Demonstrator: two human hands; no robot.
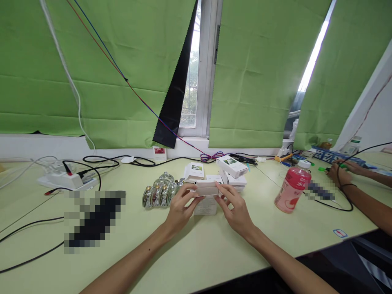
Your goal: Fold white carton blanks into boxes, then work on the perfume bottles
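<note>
Between my two hands is a small white cardboard box [207, 190], raised a little above the table. My left hand [183, 204] pinches its left end with thumb and fingers. At the other end, my right hand [233, 208] grips it the same way. Behind and below the held box lie more white boxes, one with a green picture label [232, 165] stacked on others and one open-looking carton [194, 170]. Just left of my left hand stand several shiny metal round pieces in clear wrapping [159, 192]; their exact kind is unclear.
A pink drink bottle [293, 187] stands to the right. Farther right, another person's hands [339, 173] work near blue boxes. A white power strip [67, 179] with cables lies left, beside a pixelated dark object [98, 220]. Black cable [143, 162] runs along the wall.
</note>
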